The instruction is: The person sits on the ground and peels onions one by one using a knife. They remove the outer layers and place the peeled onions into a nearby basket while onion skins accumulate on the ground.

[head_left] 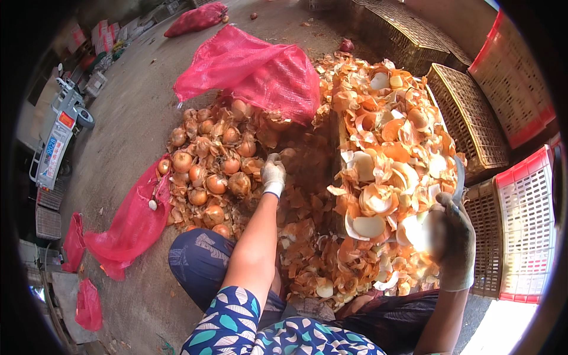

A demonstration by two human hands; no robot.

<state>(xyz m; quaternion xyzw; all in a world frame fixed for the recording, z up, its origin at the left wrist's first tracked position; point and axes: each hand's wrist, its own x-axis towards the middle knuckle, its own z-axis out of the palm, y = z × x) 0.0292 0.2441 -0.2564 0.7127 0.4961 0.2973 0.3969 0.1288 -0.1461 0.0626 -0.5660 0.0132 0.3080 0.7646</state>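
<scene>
My left hand (273, 173), in a pale work glove, reaches to the right edge of a heap of unpeeled yellow onions (216, 183). An onion (288, 154) lies by its fingertips; whether the fingers grip anything is hidden. At the right, my gloved right hand (459, 248) is closed around a knife, its curved blade (459, 175) pointing up and away. Part of that hand is blurred. Beside it, onion skins (390, 151) and cut pale onion pieces (369, 226) are piled high on a support mostly hidden beneath them. More skins (319, 262) cover the ground before my knees.
A pink mesh sack (262, 73) lies over the heap's far end. Another mesh sack (133, 226) is on the concrete floor (133, 111) to the left. Plastic crates (470, 115) line the right side. A three-wheeled cart (57, 137) stands at far left.
</scene>
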